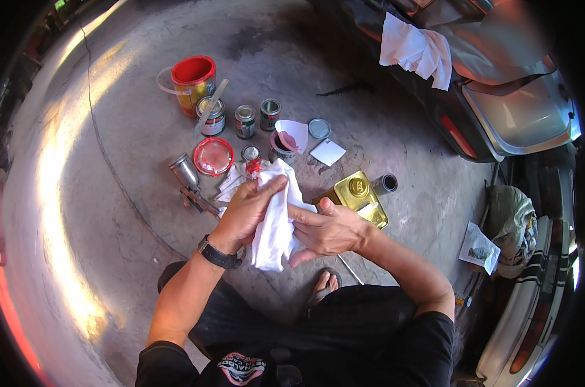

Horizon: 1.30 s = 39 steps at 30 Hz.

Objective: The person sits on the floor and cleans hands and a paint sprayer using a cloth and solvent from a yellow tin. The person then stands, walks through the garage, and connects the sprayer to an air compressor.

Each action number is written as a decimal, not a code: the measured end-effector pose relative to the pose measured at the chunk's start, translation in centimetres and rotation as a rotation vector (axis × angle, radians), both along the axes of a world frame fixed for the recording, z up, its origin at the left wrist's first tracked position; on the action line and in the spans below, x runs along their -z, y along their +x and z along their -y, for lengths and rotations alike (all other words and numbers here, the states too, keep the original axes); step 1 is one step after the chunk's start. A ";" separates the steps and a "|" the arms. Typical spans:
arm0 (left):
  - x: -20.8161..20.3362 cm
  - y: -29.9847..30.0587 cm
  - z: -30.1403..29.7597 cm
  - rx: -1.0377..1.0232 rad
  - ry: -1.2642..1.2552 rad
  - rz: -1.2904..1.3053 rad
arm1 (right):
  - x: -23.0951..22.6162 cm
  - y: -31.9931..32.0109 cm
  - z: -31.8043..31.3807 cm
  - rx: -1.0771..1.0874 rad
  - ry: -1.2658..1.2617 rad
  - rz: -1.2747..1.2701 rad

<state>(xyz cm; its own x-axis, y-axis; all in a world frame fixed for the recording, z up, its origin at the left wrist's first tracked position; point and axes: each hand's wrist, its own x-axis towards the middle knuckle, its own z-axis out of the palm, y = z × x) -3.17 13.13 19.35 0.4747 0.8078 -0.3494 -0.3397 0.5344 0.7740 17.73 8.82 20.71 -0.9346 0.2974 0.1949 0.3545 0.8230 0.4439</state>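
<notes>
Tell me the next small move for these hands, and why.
Perhaps wipe the right hand with the cloth: the left hand grips it, while the right, thumb raised and apart, appears to touch its edge.

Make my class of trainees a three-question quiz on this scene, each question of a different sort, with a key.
1. True or false: a black strap circles the left wrist.
2. What does the left hand grip?
A) spray gun
B) white cloth
C) red-rimmed lid
3. Which stands farther to the right in the picture: the red-rimmed bucket or the gold can?

Key:
1. True
2. B
3. The gold can
</notes>
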 end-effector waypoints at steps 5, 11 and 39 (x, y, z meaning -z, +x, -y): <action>-0.6 -1.3 -1.7 -0.124 0.093 0.061 | -1.4 1.0 0.6 0.020 -0.170 -0.165; -1.8 -1.2 -0.4 0.189 0.640 -0.252 | -1.5 1.3 0.5 0.036 -0.398 -0.289; -0.3 2.0 2.7 0.103 0.739 -0.434 | -1.4 -0.8 0.9 -0.162 -0.628 -0.430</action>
